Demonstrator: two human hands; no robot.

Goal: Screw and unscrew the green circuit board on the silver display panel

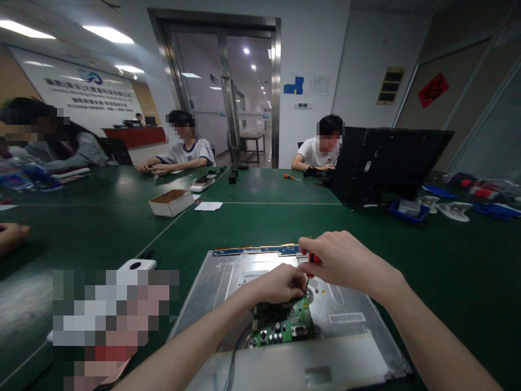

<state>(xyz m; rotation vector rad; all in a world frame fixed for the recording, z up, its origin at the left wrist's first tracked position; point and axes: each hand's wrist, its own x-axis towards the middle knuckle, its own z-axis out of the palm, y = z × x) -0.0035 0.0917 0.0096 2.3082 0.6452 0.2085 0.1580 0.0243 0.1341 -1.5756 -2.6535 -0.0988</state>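
Work looks midway: circuit board (285,324) on panel (350,301). Your right hand (334,259): grip clamped on screwdriver (313,258); left hand (281,283): can't tell.

A dark green worktop (260,222). Toward the near edge lies a silvery metal panel (211,282); close to the far edge, an orange-handled screwdriver (290,176). Toward the far right corner, a black casing (391,163) stands near a blue tray (407,218).
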